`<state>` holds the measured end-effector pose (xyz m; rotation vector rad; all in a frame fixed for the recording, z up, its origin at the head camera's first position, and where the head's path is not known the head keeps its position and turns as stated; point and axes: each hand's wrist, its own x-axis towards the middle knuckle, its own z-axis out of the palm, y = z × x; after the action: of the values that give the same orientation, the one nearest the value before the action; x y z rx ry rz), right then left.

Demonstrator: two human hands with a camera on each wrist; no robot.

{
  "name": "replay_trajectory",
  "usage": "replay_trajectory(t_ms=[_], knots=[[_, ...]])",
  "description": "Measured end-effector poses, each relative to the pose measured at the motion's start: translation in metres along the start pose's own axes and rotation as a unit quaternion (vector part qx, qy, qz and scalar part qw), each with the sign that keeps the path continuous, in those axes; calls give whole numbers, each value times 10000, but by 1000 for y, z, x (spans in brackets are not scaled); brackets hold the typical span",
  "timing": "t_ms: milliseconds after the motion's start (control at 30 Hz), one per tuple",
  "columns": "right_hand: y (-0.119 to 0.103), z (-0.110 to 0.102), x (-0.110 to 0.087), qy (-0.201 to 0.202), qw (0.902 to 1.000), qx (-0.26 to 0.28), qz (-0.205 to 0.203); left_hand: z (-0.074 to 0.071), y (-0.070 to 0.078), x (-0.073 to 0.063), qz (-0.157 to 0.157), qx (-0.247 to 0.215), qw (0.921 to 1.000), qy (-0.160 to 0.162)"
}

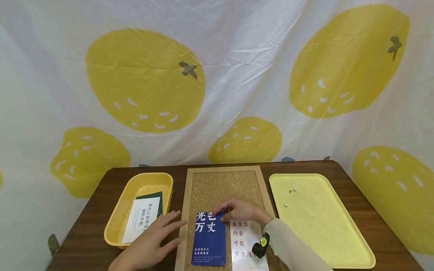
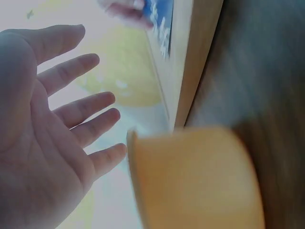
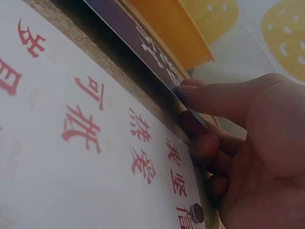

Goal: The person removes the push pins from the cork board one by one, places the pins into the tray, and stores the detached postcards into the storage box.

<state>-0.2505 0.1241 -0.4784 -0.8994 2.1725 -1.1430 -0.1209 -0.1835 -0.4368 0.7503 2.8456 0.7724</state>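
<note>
My right hand (image 1: 242,210) pinches the upper right corner of a blue card (image 1: 209,241) with white lettering. In the right wrist view, the card's near edge stands a little above the cork board (image 1: 223,188). Beside it lies a white card (image 1: 242,252) with red characters, partly covered by my right hand and sleeve. A silver thumbtack (image 3: 197,213) sits at the top of that white card. My left hand (image 1: 152,237) holds nothing; its fingers are spread between the yellow basket (image 1: 116,210) and the left frame of the board.
Inside the basket are another white card (image 1: 139,220) and a dark green card (image 1: 159,196). On the right a pale yellow tray (image 1: 322,229) bears several small metal tacks (image 1: 294,190). Behind the brown table (image 1: 86,233) hangs a lemon-print cloth (image 1: 237,94).
</note>
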Motion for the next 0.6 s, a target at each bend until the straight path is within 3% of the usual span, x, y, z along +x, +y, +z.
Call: replay_trajectory(t_ms=[200, 467, 600], knots=[[1, 0, 0, 1, 10000, 19, 48, -13, -9, -12, -25, 288, 9968, 741], [0, 0, 0, -6, 9999, 100, 28, -23, -25, -20, -107, 254, 9949, 967], [0, 0, 0, -16, 9999, 108, 7, -30, -33, -24, -142, 11, 9947, 1022]])
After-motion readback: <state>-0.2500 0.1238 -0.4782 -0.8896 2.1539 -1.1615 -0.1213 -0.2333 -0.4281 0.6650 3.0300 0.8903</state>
